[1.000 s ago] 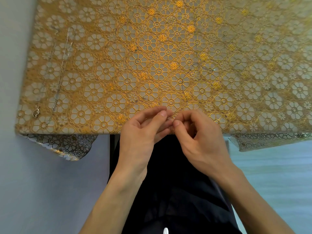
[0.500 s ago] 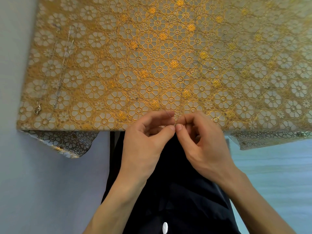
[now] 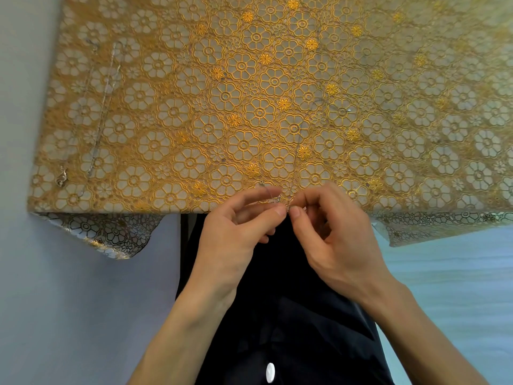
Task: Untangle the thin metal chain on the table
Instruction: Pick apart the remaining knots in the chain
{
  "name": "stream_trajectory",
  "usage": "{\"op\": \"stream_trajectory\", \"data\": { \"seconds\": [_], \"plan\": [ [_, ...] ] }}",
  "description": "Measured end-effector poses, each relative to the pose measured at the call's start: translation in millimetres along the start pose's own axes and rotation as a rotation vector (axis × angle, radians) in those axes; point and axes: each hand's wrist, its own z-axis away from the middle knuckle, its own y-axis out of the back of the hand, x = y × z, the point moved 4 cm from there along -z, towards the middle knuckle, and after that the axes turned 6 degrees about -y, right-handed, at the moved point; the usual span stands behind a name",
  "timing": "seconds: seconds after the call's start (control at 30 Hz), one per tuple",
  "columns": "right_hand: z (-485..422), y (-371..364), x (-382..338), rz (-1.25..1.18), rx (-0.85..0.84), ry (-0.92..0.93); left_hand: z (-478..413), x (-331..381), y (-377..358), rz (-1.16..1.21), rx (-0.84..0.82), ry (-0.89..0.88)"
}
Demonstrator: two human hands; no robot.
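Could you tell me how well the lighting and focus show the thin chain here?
Head view: the left hand and right hand are sharp; the chain pinched between them nearly vanishes against the gold tablecloth; the far right washes out in bright light.

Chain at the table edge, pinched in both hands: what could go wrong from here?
Left hand and right hand pinch the thin chain close together; pulling apart may tighten the tangle. It sits at the tablecloth edge, so a slip could drop it. Its loose strand nearly vanishes against the pattern.
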Motion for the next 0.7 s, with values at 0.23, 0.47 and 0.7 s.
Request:
{"op": "stream_trajectory", "data": {
  "seconds": [0.23,0.47,0.7],
  "plan": [
    [2.0,0.0,0.4,-0.005,0.013,0.015,0.0,-1.7,-0.1,0.043,-0.018,0.025],
    [3.1,1.0,0.3,-0.005,0.012,0.002,0.5,-4.8,0.4,0.051,-0.038,0.037],
    [5.2,2.2,0.9,0.010,0.007,0.009,-0.4,-5.1,-0.7,0.081,-0.048,0.037]
  ]
}}
